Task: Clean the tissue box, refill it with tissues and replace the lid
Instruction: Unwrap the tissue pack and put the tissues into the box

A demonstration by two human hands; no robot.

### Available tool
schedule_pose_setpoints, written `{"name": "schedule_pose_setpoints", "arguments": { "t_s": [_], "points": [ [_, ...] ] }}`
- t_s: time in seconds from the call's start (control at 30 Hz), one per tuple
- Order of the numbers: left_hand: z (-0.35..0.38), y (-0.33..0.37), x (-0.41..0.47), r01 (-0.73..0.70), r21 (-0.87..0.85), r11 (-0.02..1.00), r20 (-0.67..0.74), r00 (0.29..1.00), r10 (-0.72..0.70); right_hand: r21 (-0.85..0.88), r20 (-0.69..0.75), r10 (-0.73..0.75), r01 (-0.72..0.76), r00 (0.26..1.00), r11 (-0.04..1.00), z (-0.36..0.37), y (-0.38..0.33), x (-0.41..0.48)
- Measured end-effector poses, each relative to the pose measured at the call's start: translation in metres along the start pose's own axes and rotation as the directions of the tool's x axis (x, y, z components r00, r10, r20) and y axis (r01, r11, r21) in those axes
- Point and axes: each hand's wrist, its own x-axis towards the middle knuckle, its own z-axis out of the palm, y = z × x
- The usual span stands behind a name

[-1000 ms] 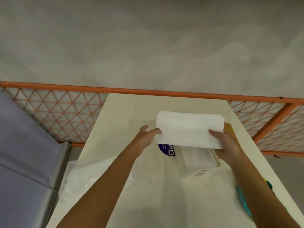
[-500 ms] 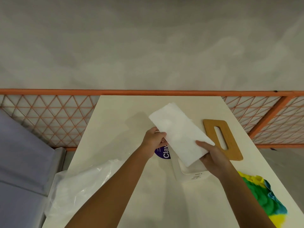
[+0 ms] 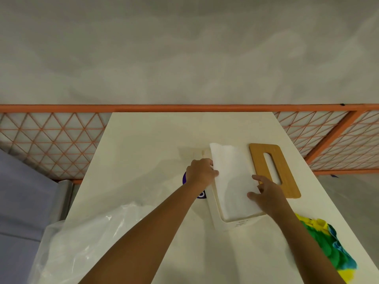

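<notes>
Refilling step, head view. The stack of tissues (image 3: 231,177) lies tilted over the open white tissue box (image 3: 235,221): its near end is already inside the rim and its far end rises above the far wall. The left hand (image 3: 202,173) grips the stack's left edge with curled fingers (image 3: 213,173). The right hand (image 3: 266,193) pinches the near right edge, thumb on top, the other fingers spread along the side. The box stands on the desk (image 3: 153,140), and the slotted wooden lid (image 3: 258,156) lies flat just beside it on the right. To seat the stack well, judged from this pose, square its long edges with the box walls, lower the far end level and release only once no corner rides on the rim; soft sheets will buckle if pressed at one end. Leave the top sheet loose for threading through the lid's slot. Also present: a clear plastic bag (image 3: 82,242), a multicoloured cloth (image 3: 328,247) and a purple-labelled item (image 3: 202,194), mostly hidden by the left forearm.
</notes>
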Motion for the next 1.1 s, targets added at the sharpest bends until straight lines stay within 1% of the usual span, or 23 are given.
{"name": "schedule_pose_setpoints", "arguments": {
  "t_s": [0.1, 0.2, 0.27, 0.33, 0.37, 0.43, 0.5, 0.57, 0.6, 0.63, 0.7, 0.77, 0.87, 0.93, 1.03, 1.1],
  "points": [
    [0.006, 0.002, -0.001, -0.07, 0.282, 0.957, -0.054, 0.995, 0.089, -0.09, 0.014, -0.008, 0.009, 1.0, 0.996, 0.01, 0.001, -0.001],
    [0.009, 0.003, -0.004, -0.076, 0.462, 0.884, -0.091, 0.987, 0.133, -0.159, 0.019, -0.007, 0.009, 1.0, 0.987, 0.019, 0.007, 0.001],
    [0.01, 0.002, -0.005, -0.046, 0.545, 0.837, -0.151, 0.977, 0.152, -0.182, 0.009, -0.009, 0.011, 1.0, 0.983, 0.023, 0.009, 0.001],
    [0.011, 0.0, -0.006, -0.026, 0.567, 0.823, -0.2, 0.965, 0.168, -0.19, 0.003, -0.017, 0.017, 1.0, 0.982, 0.026, 0.01, 0.001],
    [0.011, -0.001, -0.006, -0.038, 0.573, 0.819, -0.204, 0.961, 0.187, -0.203, 0.002, -0.024, 0.024, 1.0, 0.979, 0.027, 0.01, 0.001],
    [0.012, -0.003, -0.005, -0.089, 0.617, 0.782, -0.167, 0.956, 0.241, -0.243, 0.003, -0.04, 0.04, 0.999, 0.969, 0.03, 0.011, 0.001],
    [0.012, -0.003, -0.003, -0.156, 0.664, 0.731, -0.087, 0.955, 0.283, -0.28, 0.01, -0.05, 0.051, 0.999, 0.959, 0.031, 0.011, 0.001],
    [0.013, -0.003, -0.003, -0.196, 0.701, 0.686, -0.005, 0.96, 0.28, -0.33, 0.002, -0.064, 0.061, 0.998, 0.942, 0.03, 0.008, 0.0],
    [0.012, -0.003, -0.004, -0.2, 0.704, 0.681, 0.014, 0.963, 0.269, -0.362, -0.02, -0.073, 0.061, 0.997, 0.93, 0.029, 0.006, -0.001],
    [0.011, -0.004, -0.005, -0.198, 0.689, 0.697, 0.013, 0.965, 0.261, -0.404, -0.062, -0.088, 0.056, 0.994, 0.913, 0.028, 0.004, -0.003],
    [0.006, -0.005, -0.008, -0.194, 0.621, 0.759, -0.033, 0.961, 0.273, -0.496, -0.156, -0.147, 0.051, 0.977, 0.867, 0.025, -0.001, -0.008],
    [-0.002, -0.008, -0.015, -0.2, 0.528, 0.825, -0.101, 0.95, 0.295, -0.496, -0.202, -0.209, 0.084, 0.957, 0.864, 0.023, -0.005, -0.01],
    [-0.021, -0.021, -0.03, -0.191, 0.384, 0.903, -0.223, 0.93, 0.291, -0.386, -0.197, -0.262, 0.17, 0.945, 0.906, 0.024, -0.015, -0.012],
    [-0.037, -0.038, -0.043, -0.174, 0.333, 0.927, -0.269, 0.924, 0.27, -0.316, -0.173, -0.281, 0.217, 0.944, 0.924, 0.031, -0.028, -0.013],
    [-0.061, -0.076, -0.066, -0.144, 0.318, 0.937, -0.307, 0.92, 0.245, -0.171, -0.094, -0.32, 0.301, 0.943, 0.938, 0.054, -0.051, -0.016],
    [-0.076, -0.103, -0.082, -0.122, 0.327, 0.937, -0.332, 0.914, 0.235, -0.004, 0.0, -0.298, 0.298, 0.954, 0.954, 0.072, -0.065, -0.018]
  ]
}}
